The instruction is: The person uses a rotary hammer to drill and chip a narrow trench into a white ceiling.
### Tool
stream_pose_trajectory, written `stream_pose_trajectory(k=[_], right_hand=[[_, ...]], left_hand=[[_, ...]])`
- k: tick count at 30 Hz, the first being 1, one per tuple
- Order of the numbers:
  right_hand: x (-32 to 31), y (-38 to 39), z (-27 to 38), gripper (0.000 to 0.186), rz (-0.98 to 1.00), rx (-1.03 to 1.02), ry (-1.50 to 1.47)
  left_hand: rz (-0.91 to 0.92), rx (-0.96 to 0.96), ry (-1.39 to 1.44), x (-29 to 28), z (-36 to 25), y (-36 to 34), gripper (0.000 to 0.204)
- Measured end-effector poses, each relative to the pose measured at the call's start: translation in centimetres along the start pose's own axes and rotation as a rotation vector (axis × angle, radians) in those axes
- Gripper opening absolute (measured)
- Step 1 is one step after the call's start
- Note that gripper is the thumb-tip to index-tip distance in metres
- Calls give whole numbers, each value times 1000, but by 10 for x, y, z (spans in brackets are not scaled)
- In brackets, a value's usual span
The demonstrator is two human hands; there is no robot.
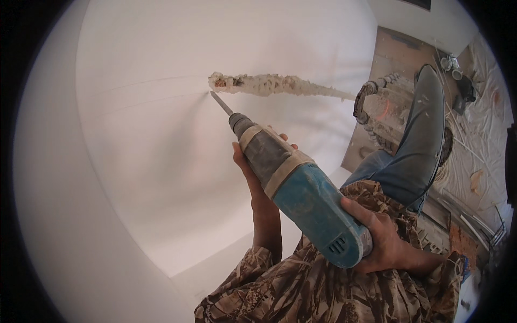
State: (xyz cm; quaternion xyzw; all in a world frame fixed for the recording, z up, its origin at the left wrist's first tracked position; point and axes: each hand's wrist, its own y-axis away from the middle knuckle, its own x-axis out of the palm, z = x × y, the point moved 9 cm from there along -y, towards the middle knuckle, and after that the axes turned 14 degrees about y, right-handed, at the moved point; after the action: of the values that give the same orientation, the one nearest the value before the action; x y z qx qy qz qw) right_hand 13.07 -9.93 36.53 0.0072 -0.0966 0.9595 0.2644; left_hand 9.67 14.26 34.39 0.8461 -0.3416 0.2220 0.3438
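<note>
A dusty teal and grey rotary hammer (309, 202) runs diagonally from my body up to the white wall (161, 140). My left hand (250, 161) wraps under its front housing, with a few fingertips showing on the far side. At the rear end my right hand (379, 234) grips the tool, its thumb on the teal casing; the trigger is hidden. The chisel bit (221, 103) points at the lower left end of a rough groove (280, 84) chipped into the wall. Whether the tip touches the wall I cannot tell. Faint pencil lines continue left from the groove.
My boot (425, 129) and jeans are at the right, beside a ring-edged clear object (385, 110). Plastic sheeting (479, 140) covers part of the floor. Metal strips (474, 223) and debris lie at the lower right. A wall corner runs down the left.
</note>
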Motion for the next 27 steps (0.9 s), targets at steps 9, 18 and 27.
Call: stream_pose_trajectory(k=[9,18,27], right_hand=[[10,2,3,109,91,55,-97],[28,-17,15,109,124,78,25],[36,-17,20,109,179,89,173]], left_hand=[[-25,-21,-3,7,-10,4,79],[-6,-28,126,7,-19,-9,81],[12,-70,103,-14,-30,-4,85]])
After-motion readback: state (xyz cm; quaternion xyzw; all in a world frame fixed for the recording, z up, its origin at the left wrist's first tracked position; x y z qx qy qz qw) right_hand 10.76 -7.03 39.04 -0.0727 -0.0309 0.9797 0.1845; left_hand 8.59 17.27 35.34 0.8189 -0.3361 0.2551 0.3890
